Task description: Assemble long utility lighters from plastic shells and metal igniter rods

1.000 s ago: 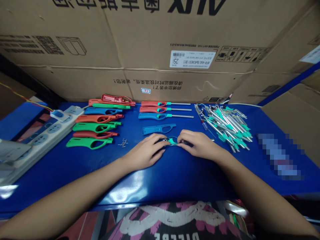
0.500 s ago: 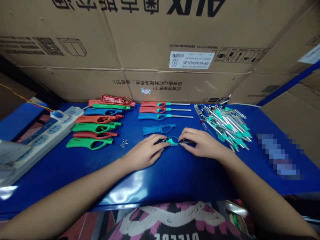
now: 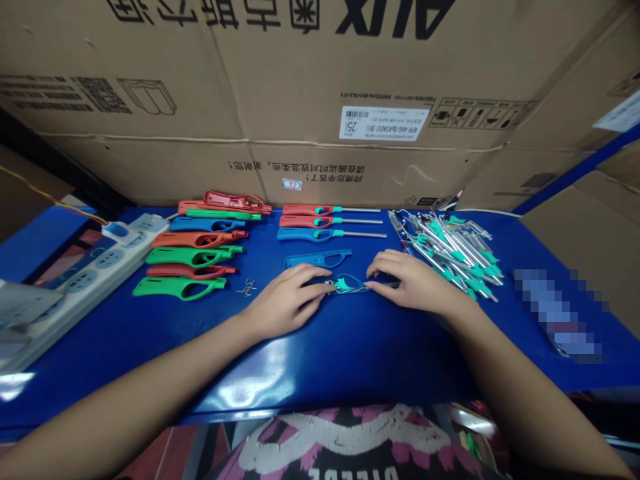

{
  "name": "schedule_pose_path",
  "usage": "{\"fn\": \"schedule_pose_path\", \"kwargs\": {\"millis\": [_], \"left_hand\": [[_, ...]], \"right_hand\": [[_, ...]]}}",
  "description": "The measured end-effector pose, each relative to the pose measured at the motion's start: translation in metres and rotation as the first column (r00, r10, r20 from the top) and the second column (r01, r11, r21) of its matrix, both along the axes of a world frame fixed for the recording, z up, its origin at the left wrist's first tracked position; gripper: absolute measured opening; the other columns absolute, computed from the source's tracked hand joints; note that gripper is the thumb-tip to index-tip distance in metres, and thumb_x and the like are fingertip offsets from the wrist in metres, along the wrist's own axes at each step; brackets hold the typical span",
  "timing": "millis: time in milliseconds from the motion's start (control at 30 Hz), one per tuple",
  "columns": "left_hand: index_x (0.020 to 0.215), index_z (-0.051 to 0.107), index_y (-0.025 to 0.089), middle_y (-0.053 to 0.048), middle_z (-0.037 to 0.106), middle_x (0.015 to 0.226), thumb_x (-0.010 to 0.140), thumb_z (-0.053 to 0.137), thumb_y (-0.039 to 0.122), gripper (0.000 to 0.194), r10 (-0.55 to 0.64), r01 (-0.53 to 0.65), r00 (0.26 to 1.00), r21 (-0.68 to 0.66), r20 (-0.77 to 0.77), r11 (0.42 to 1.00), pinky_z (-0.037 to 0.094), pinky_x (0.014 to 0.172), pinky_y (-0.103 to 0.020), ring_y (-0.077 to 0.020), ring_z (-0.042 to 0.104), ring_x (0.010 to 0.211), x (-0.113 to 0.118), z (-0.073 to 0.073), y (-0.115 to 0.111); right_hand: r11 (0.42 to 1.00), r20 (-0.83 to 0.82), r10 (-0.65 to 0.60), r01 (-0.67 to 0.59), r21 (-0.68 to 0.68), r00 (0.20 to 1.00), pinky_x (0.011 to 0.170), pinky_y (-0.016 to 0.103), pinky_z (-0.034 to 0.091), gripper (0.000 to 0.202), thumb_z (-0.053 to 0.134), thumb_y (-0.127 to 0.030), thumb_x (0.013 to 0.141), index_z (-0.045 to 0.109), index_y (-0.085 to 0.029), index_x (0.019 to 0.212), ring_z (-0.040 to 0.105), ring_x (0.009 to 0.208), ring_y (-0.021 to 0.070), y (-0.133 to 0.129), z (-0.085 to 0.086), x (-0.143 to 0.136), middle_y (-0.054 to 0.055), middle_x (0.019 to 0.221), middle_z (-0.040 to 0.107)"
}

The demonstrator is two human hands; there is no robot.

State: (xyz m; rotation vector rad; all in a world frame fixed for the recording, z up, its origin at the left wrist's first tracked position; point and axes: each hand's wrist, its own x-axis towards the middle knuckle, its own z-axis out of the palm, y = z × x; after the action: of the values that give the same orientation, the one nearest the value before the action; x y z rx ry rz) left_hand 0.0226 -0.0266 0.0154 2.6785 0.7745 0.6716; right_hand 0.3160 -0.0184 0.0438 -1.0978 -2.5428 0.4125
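We see an open blue plastic lighter casing with a teal trigger (image 3: 345, 285) at mid-table, between both hands. Our left hand (image 3: 287, 300) is closed on its handle end; our right hand (image 3: 413, 280) pinches its tube end. Just beyond lies a hollow blue plastic half-shell (image 3: 319, 259), then 3 red and blue plastic lighters with silver tubes (image 3: 305, 221). Silver metal tubes with teal plastic triggers (image 3: 453, 252) are heaped to the right on the glossy blue table (image 3: 350, 353).

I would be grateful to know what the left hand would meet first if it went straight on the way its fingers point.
Most likely the teal trigger just beyond the left hand, with the right hand farther along that line; exact depth is hard to judge from this single view.
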Motion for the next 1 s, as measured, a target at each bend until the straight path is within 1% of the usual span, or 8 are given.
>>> {"fn": "schedule_pose_path", "kwargs": {"millis": [67,133,267,367,567,767,867,1000], "left_hand": [[0.122,0.066,0.022,-0.009,0.063,0.129,0.097,0.051,0.018,0.029,0.015,-0.016,1.000,0.029,0.014,0.999,0.050,0.100,-0.043,-0.0243,0.058,0.119,-0.002,0.003,0.002],[0.121,0.066,0.022,-0.009,0.064,0.127,0.097,0.052,0.019,0.027,0.061,-0.064,0.997,0.065,0.048,0.996,0.050,0.099,-0.043,-0.0240,0.059,0.116,-0.006,0.006,0.006],[0.121,0.065,0.020,-0.010,0.067,0.122,0.097,0.052,0.021,0.027,0.246,-0.253,0.966,0.096,0.083,0.963,0.049,0.100,-0.042,-0.0242,0.060,0.113,-0.015,0.010,0.019],[0.120,0.065,0.017,-0.010,0.069,0.118,0.098,0.053,0.025,0.026,0.317,-0.318,0.948,0.094,0.028,0.943,0.050,0.098,-0.043,-0.0249,0.061,0.110,-0.022,0.008,0.029],[0.114,0.067,0.016,-0.009,0.072,0.111,0.096,0.059,0.034,0.027,0.310,-0.308,0.950,0.043,-0.046,0.950,0.051,0.093,-0.041,-0.0249,0.063,0.102,-0.028,0.003,0.035],[0.116,0.067,0.016,-0.010,0.072,0.111,0.093,0.062,0.041,0.034,0.313,-0.313,0.946,0.014,-0.082,0.950,0.053,0.091,-0.042,-0.0265,0.064,0.101,-0.028,0.008,0.035],[0.120,0.067,0.016,-0.011,0.072,0.113,0.092,0.063,0.038,0.036,0.285,-0.287,0.952,-0.001,-0.111,0.958,0.053,0.092,-0.042,-0.0268,0.064,0.103,-0.030,0.011,0.035],[0.119,0.068,0.014,-0.012,0.072,0.116,0.090,0.060,0.023,0.032,0.251,-0.258,0.952,-0.019,-0.176,0.966,0.053,0.096,-0.042,-0.0274,0.065,0.106,-0.033,0.013,0.034]], "right_hand": [[1.000,0.002,0.010,-0.010,-0.013,1.000,0.080,0.034,0.047,0.010,0.061,-0.030,0.094,0.065,-0.021,0.097,0.059,0.089,0.0204,0.000,-0.001,-0.001,0.006,0.093,0.067],[1.000,0.000,0.008,-0.008,-0.012,1.000,0.081,0.034,0.046,0.011,0.063,-0.031,0.093,0.065,-0.021,0.097,0.059,0.090,0.0204,-0.001,-0.002,-0.003,0.006,0.094,0.067],[1.000,0.001,0.007,-0.007,0.009,1.000,0.084,0.035,0.042,0.013,0.065,-0.034,0.092,0.065,-0.022,0.095,0.059,0.092,0.0201,-0.003,-0.007,-0.009,0.005,0.096,0.066],[1.000,0.012,0.012,-0.012,-0.001,1.000,0.083,0.035,0.040,0.010,0.062,-0.032,0.094,0.064,-0.022,0.092,0.057,0.090,0.0190,-0.003,-0.011,-0.013,0.003,0.095,0.066],[1.000,0.017,0.012,-0.011,-0.012,1.000,0.082,0.034,0.039,0.011,0.061,-0.030,0.095,0.064,-0.022,0.088,0.056,0.089,0.0181,-0.003,-0.015,-0.014,0.002,0.092,0.065],[1.000,0.031,0.000,0.000,-0.002,1.000,0.083,0.034,0.039,0.011,0.060,-0.030,0.095,0.064,-0.021,0.089,0.055,0.090,0.0186,-0.004,-0.014,-0.015,0.003,0.093,0.065],[1.000,0.037,-0.008,0.008,0.005,0.999,0.082,0.034,0.039,0.011,0.061,-0.031,0.095,0.064,-0.021,0.089,0.055,0.088,0.0185,-0.005,-0.014,-0.015,0.002,0.093,0.065],[1.000,0.039,-0.008,0.008,0.013,0.999,0.082,0.035,0.040,0.012,0.061,-0.031,0.095,0.063,-0.022,0.088,0.056,0.088,0.0188,-0.006,-0.014,-0.016,0.003,0.092,0.065]]}}
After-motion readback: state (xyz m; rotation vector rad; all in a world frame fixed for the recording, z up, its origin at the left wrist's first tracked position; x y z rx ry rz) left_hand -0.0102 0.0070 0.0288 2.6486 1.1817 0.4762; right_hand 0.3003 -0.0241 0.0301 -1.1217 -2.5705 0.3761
